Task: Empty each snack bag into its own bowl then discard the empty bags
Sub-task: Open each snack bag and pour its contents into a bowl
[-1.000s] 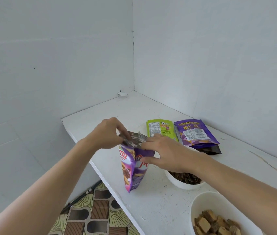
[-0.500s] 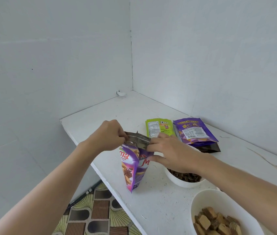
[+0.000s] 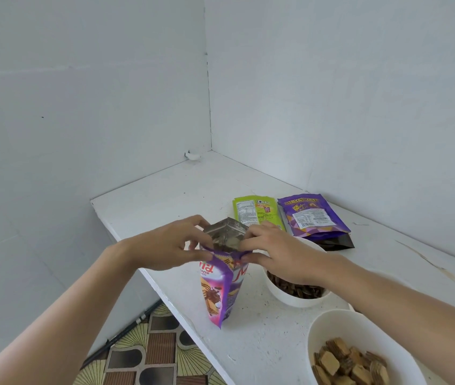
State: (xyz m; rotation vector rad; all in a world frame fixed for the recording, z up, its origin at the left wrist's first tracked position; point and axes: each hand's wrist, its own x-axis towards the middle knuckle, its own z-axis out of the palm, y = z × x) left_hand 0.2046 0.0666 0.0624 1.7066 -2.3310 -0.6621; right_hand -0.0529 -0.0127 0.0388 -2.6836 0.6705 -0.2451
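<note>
The left hand (image 3: 170, 243) and right hand (image 3: 273, 251) each pinch one side of the open top of the bag (image 3: 220, 290) between thumb and curled fingers, holding its silver-lined mouth apart. The bag stands upright near the left edge of the counter (image 3: 165, 195), long axis vertical, mouth up. Just to its right sits a bowl (image 3: 290, 300) of dark snacks, with a wafer bowl (image 3: 329, 326) nearer the front, and a green bag (image 3: 257, 212) and a purple pouch (image 3: 312, 215) lie flat toward the back.

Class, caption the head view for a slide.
Left hand and right hand grip the opened top of an upright purple wafer bag on the white table.
</note>
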